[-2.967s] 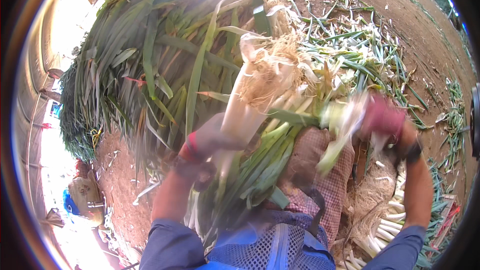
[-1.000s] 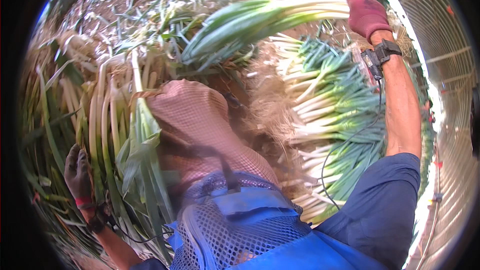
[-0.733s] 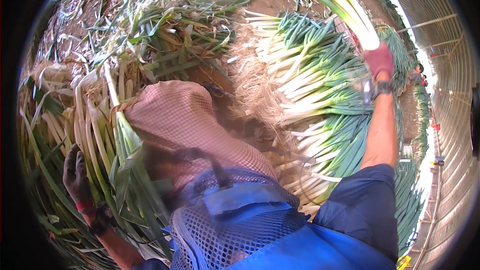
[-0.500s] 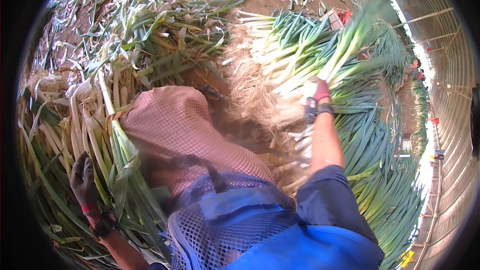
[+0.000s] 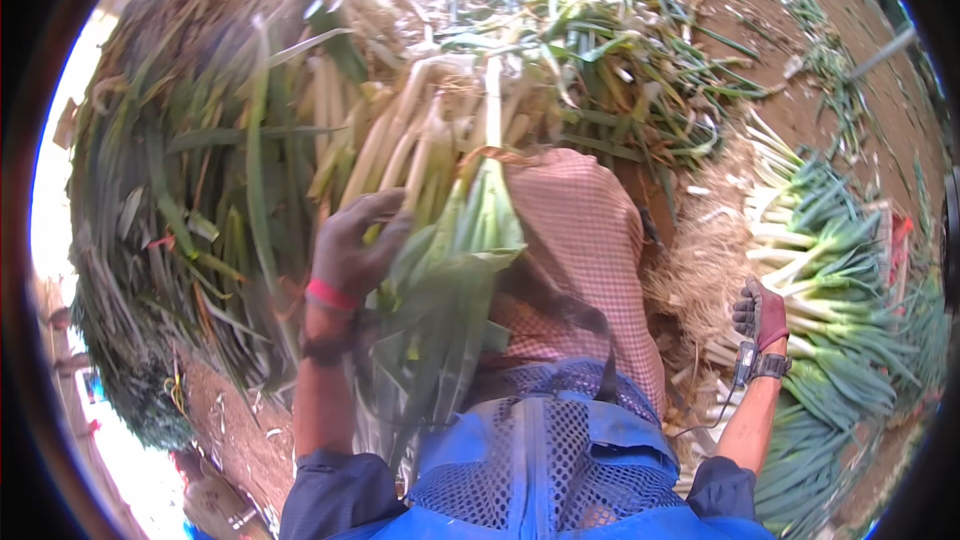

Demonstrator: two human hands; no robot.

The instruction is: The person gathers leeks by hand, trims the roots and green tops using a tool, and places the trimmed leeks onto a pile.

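My left hand (image 5: pixel 360 245), in a dark grey glove with a red cuff, is raised beside the pale stalks of untrimmed leeks (image 5: pixel 400 140). Its fingers are bent but apart, with nothing visible between them. A single leek (image 5: pixel 490 195), white at its far end and green nearer me, lies along the edge of my thigh, close to that hand. On the other side, my right hand (image 5: pixel 762 315), in a dark red and grey glove, is curled closed with nothing showing in it. It hovers by the white ends of a row of cleaned leeks (image 5: pixel 800 270).
A tall heap of leeks with long leaves (image 5: pixel 190 190) fills the left. Stripped leaves (image 5: pixel 620 60) are strewn on the soil ahead. Trimmed roots (image 5: pixel 700 240) lie between my knee and the cleaned leeks. A person (image 5: pixel 215 500) is partly visible at the lower left.
The view has swung left. My right hand has let go of the leeks it held over the cleaned row and drawn back. My left hand has risen toward the untrimmed stalks.
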